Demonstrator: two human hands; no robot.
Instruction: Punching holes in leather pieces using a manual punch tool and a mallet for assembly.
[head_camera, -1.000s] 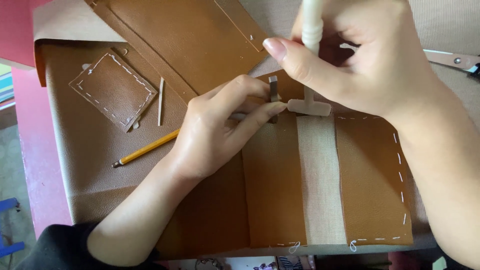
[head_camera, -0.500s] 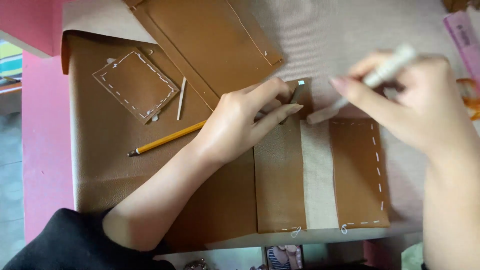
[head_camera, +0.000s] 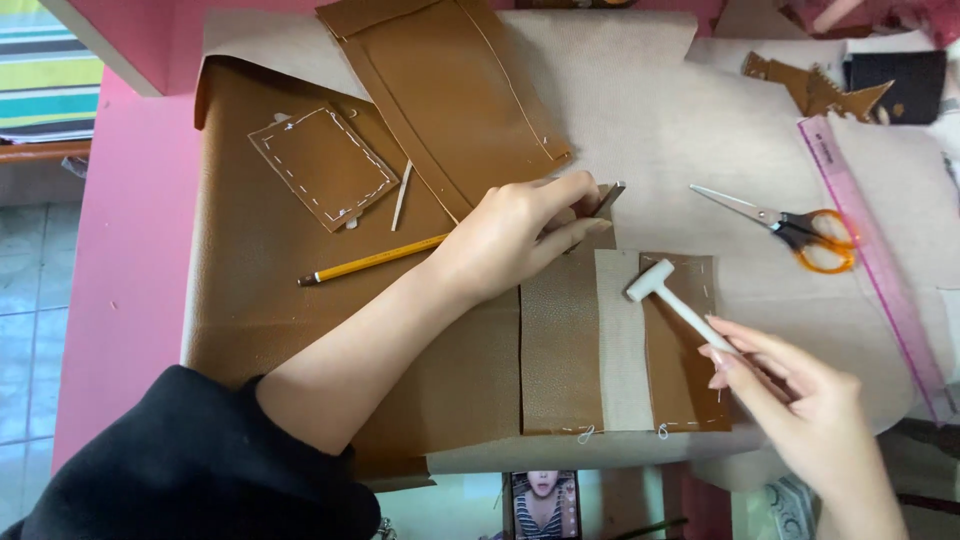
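Two hands busy: left hand (head_camera: 520, 235) pinches metal punch (head_camera: 607, 198) against brown leather panel (head_camera: 560, 350); right hand (head_camera: 790, 385) grasps white mallet (head_camera: 672, 297) handle end; leather looks limp, light; punch likely slippery, grip low

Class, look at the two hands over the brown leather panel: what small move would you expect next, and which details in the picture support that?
Probably a short tap: the right hand would bring the small white mallet up and left onto the metal punch. The left hand steadies that punch at the top edge of the stitched brown panel, while the mallet's head hovers over the panel's pale strip, apart from the punch.
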